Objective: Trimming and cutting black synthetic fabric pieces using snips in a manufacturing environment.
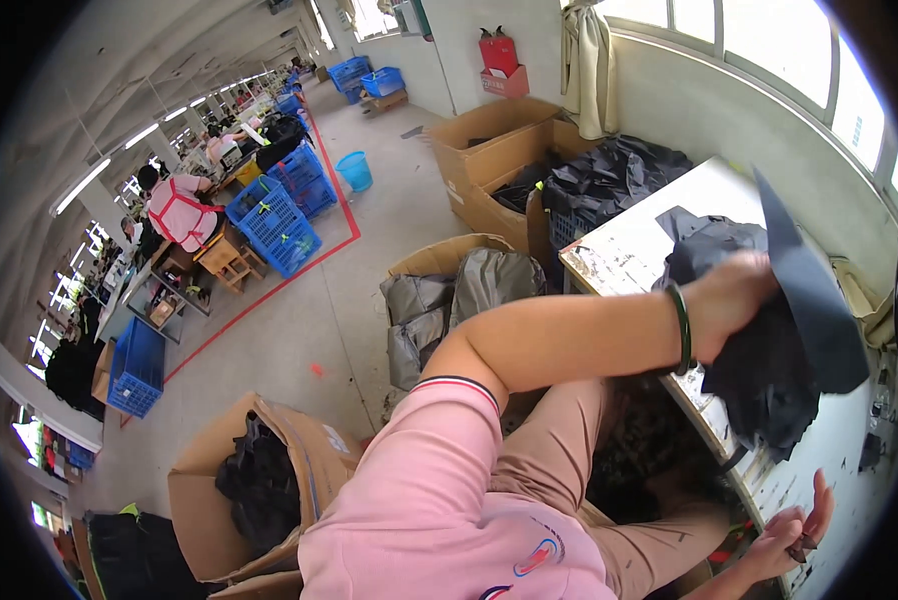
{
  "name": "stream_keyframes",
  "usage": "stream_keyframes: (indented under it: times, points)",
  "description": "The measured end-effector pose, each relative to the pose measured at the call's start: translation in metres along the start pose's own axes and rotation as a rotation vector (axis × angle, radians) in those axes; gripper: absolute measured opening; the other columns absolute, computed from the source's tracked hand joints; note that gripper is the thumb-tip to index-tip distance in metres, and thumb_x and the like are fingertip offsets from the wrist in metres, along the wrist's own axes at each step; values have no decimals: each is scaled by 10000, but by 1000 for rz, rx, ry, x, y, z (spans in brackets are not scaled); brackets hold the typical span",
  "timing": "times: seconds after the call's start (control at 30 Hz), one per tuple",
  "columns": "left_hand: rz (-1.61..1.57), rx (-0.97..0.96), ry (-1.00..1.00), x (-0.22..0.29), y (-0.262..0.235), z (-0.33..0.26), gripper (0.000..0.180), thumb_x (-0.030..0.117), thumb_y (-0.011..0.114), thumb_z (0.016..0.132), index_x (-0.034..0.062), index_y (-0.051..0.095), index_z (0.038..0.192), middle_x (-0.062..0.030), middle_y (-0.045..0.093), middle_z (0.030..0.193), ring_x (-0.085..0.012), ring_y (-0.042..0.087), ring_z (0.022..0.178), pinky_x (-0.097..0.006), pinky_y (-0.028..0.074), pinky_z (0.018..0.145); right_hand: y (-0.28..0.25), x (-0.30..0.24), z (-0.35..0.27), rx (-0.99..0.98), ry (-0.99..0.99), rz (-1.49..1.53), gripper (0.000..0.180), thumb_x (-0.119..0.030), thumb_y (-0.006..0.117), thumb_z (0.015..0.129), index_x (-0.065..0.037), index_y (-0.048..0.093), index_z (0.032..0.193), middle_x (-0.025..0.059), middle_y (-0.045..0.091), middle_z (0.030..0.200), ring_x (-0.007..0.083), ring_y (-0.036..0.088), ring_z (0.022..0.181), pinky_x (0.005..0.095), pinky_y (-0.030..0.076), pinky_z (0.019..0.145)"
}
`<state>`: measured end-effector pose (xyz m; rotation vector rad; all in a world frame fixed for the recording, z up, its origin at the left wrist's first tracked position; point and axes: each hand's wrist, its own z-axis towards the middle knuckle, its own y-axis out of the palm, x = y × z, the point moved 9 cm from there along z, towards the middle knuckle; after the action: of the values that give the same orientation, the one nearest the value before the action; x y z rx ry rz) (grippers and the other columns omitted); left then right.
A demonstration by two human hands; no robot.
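Observation:
My left hand (pixel 731 300), with a green bangle at the wrist, reaches over the white worktable (pixel 629 235) and grips a dark, stiff-looking fabric piece (pixel 819 310). Its fingers are partly hidden behind the piece, which stands up and bends over at the right. Below it a bundle of black fabric (pixel 764 385) hangs by the table's edge. More dark fabric (pixel 704 240) lies crumpled on the tabletop. Lower down, near the table's front edge, my right hand (pixel 784 540) is partly curled, one finger raised. A small dark item sits in it, too small to name.
Cardboard boxes (pixel 479 150) and a crate heaped with black bags (pixel 614 180) stand beyond the table. Beside me are a box of grey bundles (pixel 499 280) and another box (pixel 314 460) with black fabric. A person (pixel 184 210) sits at the left near blue crates (pixel 274 225).

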<state>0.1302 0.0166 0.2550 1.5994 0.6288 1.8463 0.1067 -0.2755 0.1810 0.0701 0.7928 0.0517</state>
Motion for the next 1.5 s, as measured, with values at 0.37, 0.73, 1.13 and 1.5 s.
stream_keyframes:
  times: [0.37,0.73,1.13,1.5]
  points:
    - [-7,178,-525,-231,-73,-107,342,303,544,937,56,603,1164,-26,641,1073,-114,595,958,-262,478,841,73,35,-54,-379,376,-281,248,-53,600,890,22,557,1122,60,576,1063,141,530,968,253,407,889]
    - [154,5,-123,-193,-106,-83,124,39,634,882,28,645,1005,25,644,922,-52,560,885,-232,449,831,-3,126,-72,23,647,67,271,-111,565,938,23,527,1170,64,601,1010,136,594,881,271,496,801]
    - [-16,120,-325,-193,-97,-50,279,274,540,958,24,645,1022,-4,668,953,-89,600,846,-251,477,807,6,71,-33,142,656,-324,247,-244,563,961,0,591,929,-2,539,819,82,463,741,224,391,676]
    - [89,-27,-391,-225,-109,-88,151,49,653,841,40,603,983,19,630,903,-67,570,859,-235,455,835,-3,118,-57,34,703,-196,293,-279,593,949,-6,592,842,-5,555,814,70,474,733,216,399,684]
